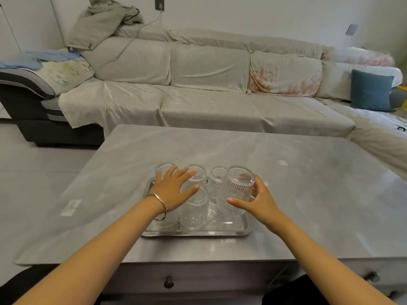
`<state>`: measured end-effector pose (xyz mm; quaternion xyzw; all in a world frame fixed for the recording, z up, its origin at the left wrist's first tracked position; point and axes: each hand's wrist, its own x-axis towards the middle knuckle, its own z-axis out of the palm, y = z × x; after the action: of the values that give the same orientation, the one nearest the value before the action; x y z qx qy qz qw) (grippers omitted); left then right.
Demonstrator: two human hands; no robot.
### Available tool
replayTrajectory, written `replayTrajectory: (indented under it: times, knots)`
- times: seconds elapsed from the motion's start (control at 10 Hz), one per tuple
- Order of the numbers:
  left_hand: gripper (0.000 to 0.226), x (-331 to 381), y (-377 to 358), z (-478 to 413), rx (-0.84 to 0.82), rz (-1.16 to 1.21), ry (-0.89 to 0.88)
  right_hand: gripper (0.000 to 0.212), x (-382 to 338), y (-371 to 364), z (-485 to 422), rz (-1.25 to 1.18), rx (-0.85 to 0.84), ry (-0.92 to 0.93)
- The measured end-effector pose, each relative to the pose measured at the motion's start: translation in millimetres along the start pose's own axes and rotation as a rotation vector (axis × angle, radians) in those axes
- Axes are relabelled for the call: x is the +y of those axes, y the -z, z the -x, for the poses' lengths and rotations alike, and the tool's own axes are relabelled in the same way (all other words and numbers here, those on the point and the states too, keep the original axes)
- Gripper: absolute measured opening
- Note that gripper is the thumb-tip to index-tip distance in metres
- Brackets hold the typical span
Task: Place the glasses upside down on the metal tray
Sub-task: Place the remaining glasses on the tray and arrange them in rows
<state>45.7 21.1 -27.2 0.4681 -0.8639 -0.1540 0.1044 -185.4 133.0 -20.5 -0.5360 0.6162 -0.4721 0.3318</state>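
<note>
A metal tray (220, 232) lies on the grey table near its front edge. Several clear ribbed glasses stand upside down on it, one at the front middle (195, 213) and others behind. My right hand (258, 202) grips another ribbed glass (236, 190), base up and slightly tilted, over the tray's right end. My left hand (172, 190), with a silver bangle on the wrist, hovers flat with spread fingers over the glasses on the tray's left side and partly hides them.
The grey marble-look table (308, 194) extends to the right and far side of the tray. A long covered sofa (209, 102) stands behind it, with a blue cushion (371, 91) at the right. Drawer knobs (169, 282) show below the table's front edge.
</note>
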Motion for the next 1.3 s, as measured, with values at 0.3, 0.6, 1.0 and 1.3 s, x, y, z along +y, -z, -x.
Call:
replayTrajectory:
  times: [0.3, 0.6, 1.0, 1.3]
  knots:
    - [0.062, -3, -11, 1, 0.010, -0.154, -0.017, 0.077, 37, -24, 1, 0.011, 0.007, -0.025]
    - [0.062, -3, -11, 1, 0.009, -0.143, -0.011, 0.093, 53, -37, 2, -0.004, 0.020, -0.022]
    - [0.062, -3, -10, 0, -0.005, -0.145, -0.019, 0.081, 59, -43, 0, 0.034, 0.014, -0.004]
    - [0.075, -4, -5, 3, 0.096, 0.018, -0.039, 0.091, 59, -41, 2, 0.072, -0.034, -0.017]
